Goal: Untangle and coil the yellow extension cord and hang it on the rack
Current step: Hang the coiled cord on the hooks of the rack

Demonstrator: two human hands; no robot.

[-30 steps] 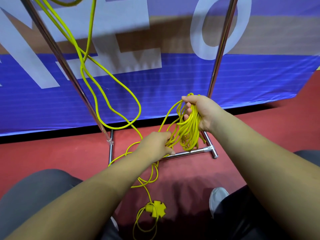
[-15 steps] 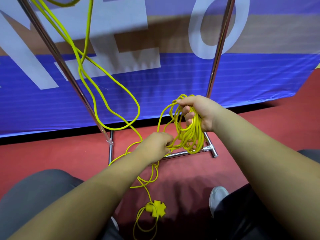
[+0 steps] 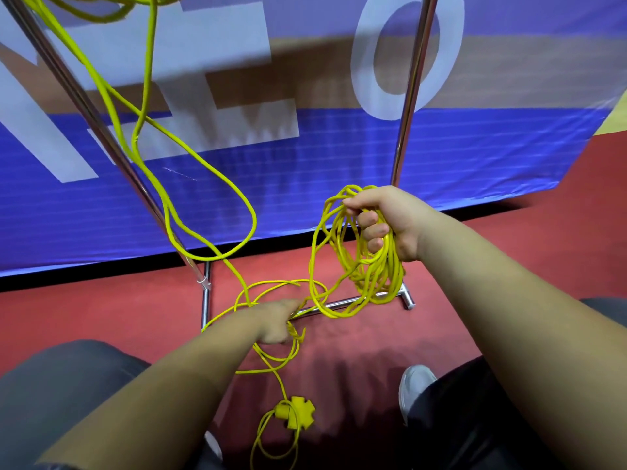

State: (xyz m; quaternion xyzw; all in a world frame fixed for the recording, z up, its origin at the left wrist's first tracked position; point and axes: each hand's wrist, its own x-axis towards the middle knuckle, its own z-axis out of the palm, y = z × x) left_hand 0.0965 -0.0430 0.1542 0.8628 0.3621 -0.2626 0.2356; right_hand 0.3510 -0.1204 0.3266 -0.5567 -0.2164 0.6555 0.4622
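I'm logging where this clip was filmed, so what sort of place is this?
Probably an indoor sports hall or event venue: a smooth red floor, a large blue and white printed banner with big letters along its edge, and a freestanding chrome tube rack with a yellow extension cord trailing from it.

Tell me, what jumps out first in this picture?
A bright yellow cord dominates: the right hand, mid-frame, holds a bunched coil of it, while the left hand, lower, grips loose strands. More cord droops in a big loop at left beside the metal rack, and its star-shaped socket lies on the red floor below.
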